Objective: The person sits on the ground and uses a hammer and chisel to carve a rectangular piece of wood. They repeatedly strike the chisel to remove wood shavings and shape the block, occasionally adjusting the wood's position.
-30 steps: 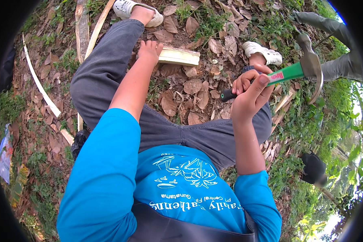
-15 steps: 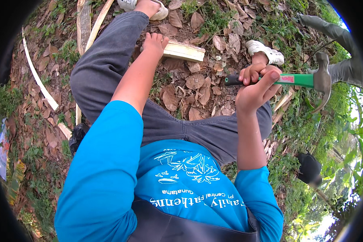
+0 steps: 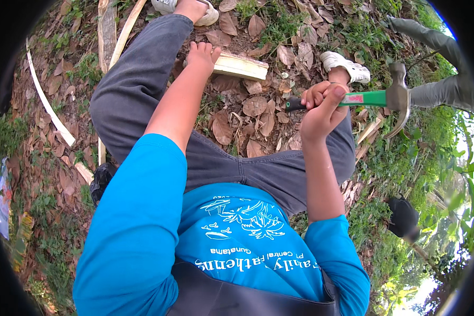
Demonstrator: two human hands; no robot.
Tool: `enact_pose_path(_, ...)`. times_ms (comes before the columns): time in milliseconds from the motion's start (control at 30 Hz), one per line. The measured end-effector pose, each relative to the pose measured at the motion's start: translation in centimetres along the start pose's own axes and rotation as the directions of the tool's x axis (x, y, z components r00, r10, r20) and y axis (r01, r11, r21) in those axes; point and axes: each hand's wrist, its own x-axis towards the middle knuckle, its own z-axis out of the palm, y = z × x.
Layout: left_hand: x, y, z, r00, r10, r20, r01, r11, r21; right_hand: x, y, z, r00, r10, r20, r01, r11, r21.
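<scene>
My right hand is closed around the handle of a claw hammer with a green and black grip. The hammer's metal head points to the right, its claw curving downward, above my bent leg. My left hand is wrapped over the left end of a short, pale block of wood. That block lies on the leaf-covered ground between my feet. Its right end sticks out past my hand, while the end beneath my fingers is hidden.
Long wooden strips lie by my left leg, and a thin curved strip lies farther left. Another person's grey trouser leg is behind the hammer head. A black object rests at the right; a plastic bag at the left.
My right hand has moved slightly left and down with the hammer, and its head now sits nearer my leg. My left hand and the wood block have stayed in place.
</scene>
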Motion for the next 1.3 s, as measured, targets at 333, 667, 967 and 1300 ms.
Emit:
enact_pose_path(333,0.7,-0.4,-1.2,0.999,0.011,-0.036,-0.012,0.999,-0.05,-6.9,8.8,-7.8,0.64,0.757,-0.129,-0.711,0.52,-0.473)
enact_pose_path(667,0.7,11.5,-4.7,0.912,0.123,-0.391,-0.143,0.989,-0.024,-8.4,9.8,-8.9,0.528,0.793,-0.303,-0.847,0.516,-0.125)
enact_pose_path(967,-5.2,4.9,-6.4,0.728,0.236,-0.644,-0.426,0.891,-0.155,-8.2,10.9,-9.7,0.537,0.784,-0.311,-0.82,0.572,0.027)
enact_pose_path(1300,-15.6,2.0,-5.2,0.825,-0.05,-0.563,-0.437,0.575,-0.692,-8.1,9.0,-7.7,0.568,0.804,-0.179,-0.792,0.592,0.146)
